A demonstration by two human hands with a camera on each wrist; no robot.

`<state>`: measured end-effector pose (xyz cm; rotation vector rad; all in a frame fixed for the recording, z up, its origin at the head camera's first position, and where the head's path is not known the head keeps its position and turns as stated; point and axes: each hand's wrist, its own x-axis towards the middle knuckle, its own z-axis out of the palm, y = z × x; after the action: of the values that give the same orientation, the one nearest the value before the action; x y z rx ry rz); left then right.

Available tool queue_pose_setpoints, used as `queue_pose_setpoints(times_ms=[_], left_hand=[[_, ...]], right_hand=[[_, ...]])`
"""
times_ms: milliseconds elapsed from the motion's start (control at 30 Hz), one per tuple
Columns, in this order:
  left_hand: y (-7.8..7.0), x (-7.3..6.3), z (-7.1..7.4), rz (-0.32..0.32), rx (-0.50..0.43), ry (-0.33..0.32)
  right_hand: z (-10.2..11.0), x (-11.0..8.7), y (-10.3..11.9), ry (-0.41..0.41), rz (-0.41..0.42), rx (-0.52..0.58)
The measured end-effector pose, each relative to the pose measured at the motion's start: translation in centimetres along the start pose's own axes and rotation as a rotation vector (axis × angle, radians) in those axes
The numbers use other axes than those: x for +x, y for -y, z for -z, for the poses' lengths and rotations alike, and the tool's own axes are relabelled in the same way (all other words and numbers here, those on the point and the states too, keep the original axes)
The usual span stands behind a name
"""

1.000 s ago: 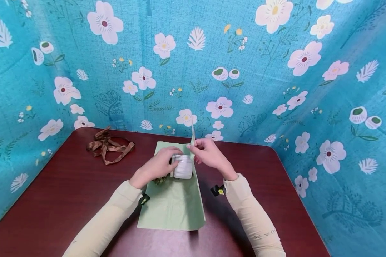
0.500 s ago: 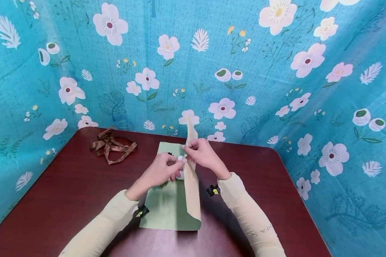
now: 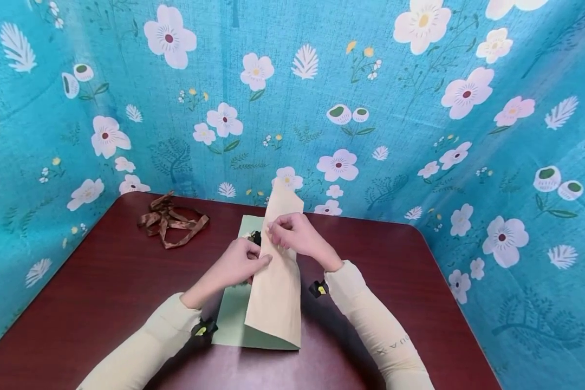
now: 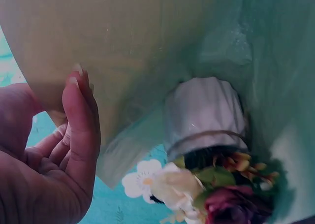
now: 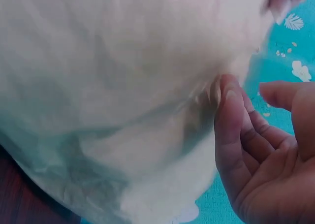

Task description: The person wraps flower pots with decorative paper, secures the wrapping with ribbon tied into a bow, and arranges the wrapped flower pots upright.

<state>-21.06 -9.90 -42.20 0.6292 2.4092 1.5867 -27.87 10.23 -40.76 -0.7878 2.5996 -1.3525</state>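
Note:
A sheet of wrapping paper, green on one face and beige on the other, lies on the table with its right side folded up and over to the left. My left hand pinches the free edge of this flap between thumb and fingers. On the flap's beige face, my right hand touches with its fingertips; its thumb stands apart from them in the right wrist view. Under the flap, the left wrist view shows a white ribbed pot with a cream and dark red flower bunch. From the head the pot is hidden.
A loose brown ribbon lies in loops at the table's back left. The dark red table ends at a blue flowered cloth behind and at the right.
The paper's right side has gone from upright to folded leftward, covering the white pot. My left hand has let go of the pot and taken the paper edge. My right hand has shifted slightly left.

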Motion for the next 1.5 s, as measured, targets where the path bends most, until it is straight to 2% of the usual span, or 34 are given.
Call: queue_pose_setpoints(times_ms=[167,267,367,533,767,967,1300,1500], left_hand=[[1.1,-0.5,0.4,0.023,-0.026,-0.028],[1.9,-0.9,0.6,0.036,-0.019,-0.047],[2.6,-1.3,0.7,0.053,-0.005,-0.059],[3.5,-1.8,0.9,0.079,0.007,-0.072],[4.9,-2.4,0.8,0.113,0.033,-0.081],[5.3,-2.7,0.5,0.114,0.037,-0.086],[6.3,-3.4,0.2,0.095,0.040,-0.095],[6.6,-3.2,0.3,0.052,0.068,-0.113]], right_hand=[[0.7,0.4,-1.2,-0.044,0.003,-0.003],[1.1,0.6,-2.3,-0.095,0.005,-0.060],[1.3,0.7,-3.3,-0.102,-0.003,-0.115],[1.1,0.3,-4.0,-0.020,-0.001,-0.160],[0.4,-0.6,-3.7,0.122,-0.015,-0.289],[0.0,-0.9,-3.6,0.197,-0.016,-0.288],[-1.0,-0.9,-4.2,0.253,-0.002,-0.288],[-1.3,-0.9,-4.1,0.230,0.002,-0.317]])
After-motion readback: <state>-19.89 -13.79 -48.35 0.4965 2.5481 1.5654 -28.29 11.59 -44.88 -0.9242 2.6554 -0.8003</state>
